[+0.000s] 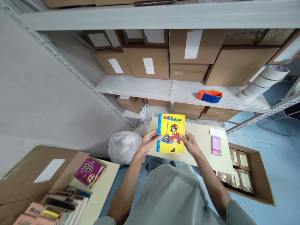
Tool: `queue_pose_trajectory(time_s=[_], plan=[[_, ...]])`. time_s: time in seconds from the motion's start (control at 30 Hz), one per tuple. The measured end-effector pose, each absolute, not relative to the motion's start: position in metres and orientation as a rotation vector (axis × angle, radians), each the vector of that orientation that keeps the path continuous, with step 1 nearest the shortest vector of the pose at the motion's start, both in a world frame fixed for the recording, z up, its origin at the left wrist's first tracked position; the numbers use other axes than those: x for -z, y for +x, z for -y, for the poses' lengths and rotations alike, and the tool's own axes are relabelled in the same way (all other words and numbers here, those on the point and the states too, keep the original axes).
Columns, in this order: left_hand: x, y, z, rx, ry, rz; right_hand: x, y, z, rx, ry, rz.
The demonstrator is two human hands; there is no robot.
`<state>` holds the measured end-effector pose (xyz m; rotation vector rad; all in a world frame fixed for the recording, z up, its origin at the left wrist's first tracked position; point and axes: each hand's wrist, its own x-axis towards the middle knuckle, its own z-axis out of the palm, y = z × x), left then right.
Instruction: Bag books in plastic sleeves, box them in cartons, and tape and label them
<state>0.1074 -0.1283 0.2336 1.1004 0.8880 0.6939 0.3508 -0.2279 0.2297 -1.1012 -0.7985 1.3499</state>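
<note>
A yellow book [170, 133] with a blue strip along its left edge and a cartoon figure in red on the cover is held up, cover facing me. My left hand [151, 140] grips its left edge, thumb on the cover. At the right edge my right hand [188, 142] holds it the same way, with the fingers hidden behind the book. Behind and below it lies a pale yellow tabletop [200, 134], bearing a pink blurred item [216, 145] and a white card [217, 132] toward the right.
Shelving [140, 86] ahead holds cardboard boxes [150, 64], an orange-blue roll [210, 96] and stacked white rolls [260, 84]. An open carton [260, 175] stands lower right. At left are a white plastic bag [124, 147], a purple book [89, 171] and more books [63, 207].
</note>
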Motion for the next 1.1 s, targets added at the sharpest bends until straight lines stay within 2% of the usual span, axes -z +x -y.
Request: queue_pose_trajectory(time_s=[0.37, 0.6, 0.73, 1.1], plan=[[-0.251, 0.101, 0.136, -0.806, 1.297, -1.001, -0.230, 0.349, 0.218, -1.352, -1.135, 0.801], [-0.264, 0.093, 0.132, -1.010, 1.609, -1.031, -0.244, 0.355, 0.213, -1.054, -1.178, 1.018], [-0.272, 0.092, 0.132, -1.132, 1.777, -0.935, -0.243, 0.358, 0.212, -0.999, -1.090, 1.076], [-0.268, 0.089, 0.130, -1.055, 1.686, -0.951, -0.244, 0.366, 0.211, -0.926, -1.151, 1.174]])
